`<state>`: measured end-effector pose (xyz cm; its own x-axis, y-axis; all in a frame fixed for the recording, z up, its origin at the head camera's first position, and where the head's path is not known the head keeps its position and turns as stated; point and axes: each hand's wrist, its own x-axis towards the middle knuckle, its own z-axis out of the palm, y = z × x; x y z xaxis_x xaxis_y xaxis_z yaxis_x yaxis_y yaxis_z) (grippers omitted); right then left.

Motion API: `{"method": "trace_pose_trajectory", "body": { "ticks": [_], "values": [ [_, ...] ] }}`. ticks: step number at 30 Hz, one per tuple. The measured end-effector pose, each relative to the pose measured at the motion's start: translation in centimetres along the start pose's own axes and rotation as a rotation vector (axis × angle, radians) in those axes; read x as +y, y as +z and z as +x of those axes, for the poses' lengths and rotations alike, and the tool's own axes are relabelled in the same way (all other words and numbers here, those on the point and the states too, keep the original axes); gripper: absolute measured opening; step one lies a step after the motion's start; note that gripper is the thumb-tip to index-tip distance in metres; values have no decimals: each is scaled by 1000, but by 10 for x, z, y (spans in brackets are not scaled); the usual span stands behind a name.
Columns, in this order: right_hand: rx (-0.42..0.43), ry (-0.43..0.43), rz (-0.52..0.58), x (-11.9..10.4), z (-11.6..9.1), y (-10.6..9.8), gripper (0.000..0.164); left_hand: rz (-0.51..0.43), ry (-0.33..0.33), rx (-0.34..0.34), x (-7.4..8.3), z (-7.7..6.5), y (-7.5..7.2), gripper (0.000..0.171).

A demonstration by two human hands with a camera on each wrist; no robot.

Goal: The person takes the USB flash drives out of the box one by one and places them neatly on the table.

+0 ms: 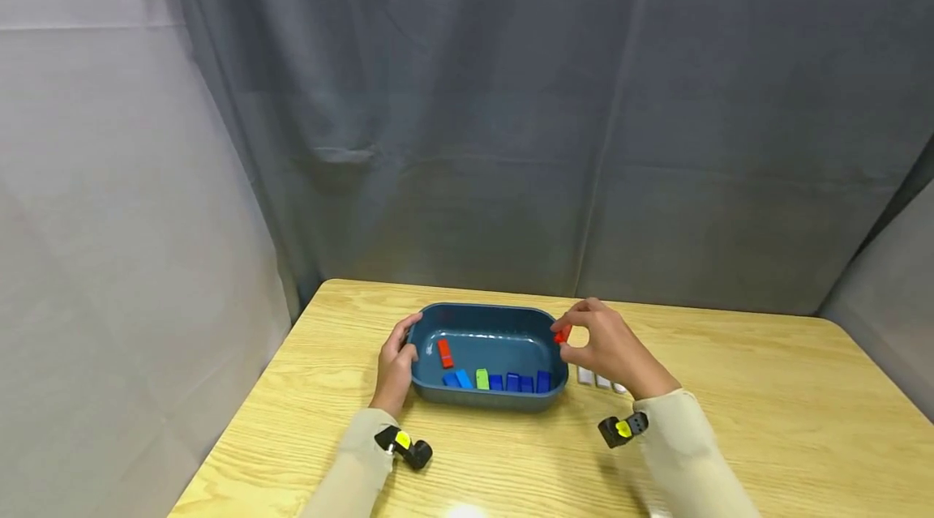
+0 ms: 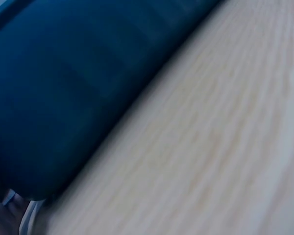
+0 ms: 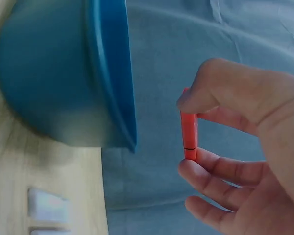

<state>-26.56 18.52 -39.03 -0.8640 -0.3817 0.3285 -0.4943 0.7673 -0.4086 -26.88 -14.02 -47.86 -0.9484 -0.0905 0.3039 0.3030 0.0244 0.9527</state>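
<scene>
A dark blue rectangular dish (image 1: pixel 489 400) with rounded corners sits on the table. My left hand (image 1: pixel 394 368) grips its left end by the rim; the left wrist view has mostly the dish's outer wall (image 2: pixel 78 93). At the opposite end, my right hand (image 1: pixel 601 340) pinches a small red rectangular block (image 3: pixel 189 129) between thumb and fingers, raised above the rim. A dark line crosses that block near one end. Inside the dish lie another red block (image 1: pixel 445 353), a green block (image 1: pixel 481 378), light blue blocks (image 1: pixel 463 378) and several dark blue blocks (image 1: pixel 513 382) along the near wall.
Several white pieces (image 1: pixel 584 376) lie in a row on the wooden table (image 1: pixel 730 421), right of the dish and partly behind the right wrist. A grey curtain (image 1: pixel 467 137) hangs behind the table, with pale cloth (image 1: pixel 131 218) at the left side.
</scene>
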Motion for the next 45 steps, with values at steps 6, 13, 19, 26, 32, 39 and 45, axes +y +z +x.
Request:
{"method": "trace_pose_trajectory", "body": {
  "ticks": [6,13,19,26,32,39,45],
  "values": [
    [48,-8,-13,12,-8,3,19,13,-13,5,1,-2,-5,60],
    [65,15,21,21,-15,10,16,39,-33,30,1,-5,-14,59],
    [49,11,33,24,-19,20,17,31,-41,32,1,-10,-24,61],
    [-20,28,47,28,-22,30,28,-25,-27,47,3,-15,-35,61],
    [-58,21,20,31,-24,35,46,-27,-32,36,-1,-16,-32,62],
    [-121,63,-53,34,-24,39,53,-53,-27,51,-30,-6,-34,64],
    [-154,131,-81,34,-24,42,56,-43,-18,64,-34,-5,-34,64]
  ]
}}
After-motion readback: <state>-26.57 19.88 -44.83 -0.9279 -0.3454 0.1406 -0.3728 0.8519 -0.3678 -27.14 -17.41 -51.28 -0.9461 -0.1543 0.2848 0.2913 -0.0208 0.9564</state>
